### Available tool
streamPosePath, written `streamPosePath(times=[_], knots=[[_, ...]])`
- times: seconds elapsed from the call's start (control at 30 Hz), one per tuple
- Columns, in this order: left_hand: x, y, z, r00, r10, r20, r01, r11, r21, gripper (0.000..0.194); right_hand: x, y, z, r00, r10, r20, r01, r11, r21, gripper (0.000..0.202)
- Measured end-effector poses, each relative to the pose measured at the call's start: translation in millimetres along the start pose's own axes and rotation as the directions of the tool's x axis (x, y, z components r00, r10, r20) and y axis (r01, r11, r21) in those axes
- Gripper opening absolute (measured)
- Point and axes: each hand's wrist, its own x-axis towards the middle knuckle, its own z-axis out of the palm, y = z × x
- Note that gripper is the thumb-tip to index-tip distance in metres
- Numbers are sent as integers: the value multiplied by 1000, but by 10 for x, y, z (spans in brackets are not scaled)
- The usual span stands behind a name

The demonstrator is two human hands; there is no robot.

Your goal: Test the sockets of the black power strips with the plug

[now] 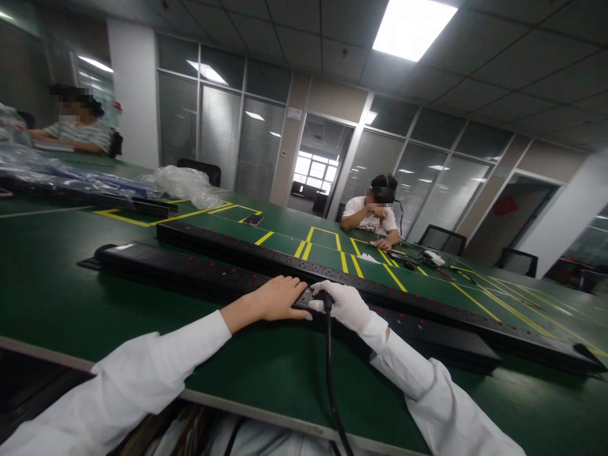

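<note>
A long black power strip (166,265) with red dots along its top lies across the green table near me. My left hand (280,299), bare, rests flat on the middle of this strip, its fingers stretched out over the top. Just right of it, my right hand (344,305), in a white glove, has its fingers closed round a black plug (325,300) at the strip's upper face. From the plug a black cable (331,373) hangs down over the table's near edge. The glove hides the plug's contact with the socket.
A second long black strip (223,247) lies just behind the first. Clear plastic wrap (187,185) is at the left, a phone (253,219) behind the strips. One person (370,212) sits across the table, another (80,130) at the far left. The table's near edge (266,415) runs below my hands.
</note>
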Motion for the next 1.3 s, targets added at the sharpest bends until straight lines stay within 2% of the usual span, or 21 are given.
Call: streamPosePath(times=[0.2,0.4,0.7,0.93,1.07,1.17,1.3], knots=[[3,-15,24,1000,7,-12,-7,1000,-3,66,18,40,14,999,39,10,-39,999,37,31],[12,-17,34,1000,10,-13,-11,1000,-8,64,-20,-42,-28,999,-35,-13,35,999,-33,32],[6,-5,15,1000,3,-6,-3,1000,7,65,-4,22,-1,1000,2,-10,-2,999,46,30],[11,-18,26,1000,4,4,-4,1000,-10,66,-32,-52,-34,996,-79,-34,78,996,-40,29],[4,-23,32,1000,6,-4,-6,1000,-9,68,-23,-31,-41,994,-87,-65,88,996,19,28],[0,-19,31,1000,4,-13,-4,1000,-8,70,-11,1,-43,995,-47,-93,55,994,91,26],[4,-16,34,1000,3,-12,-3,1000,-7,71,-2,19,-31,993,-52,-102,58,997,58,24]])
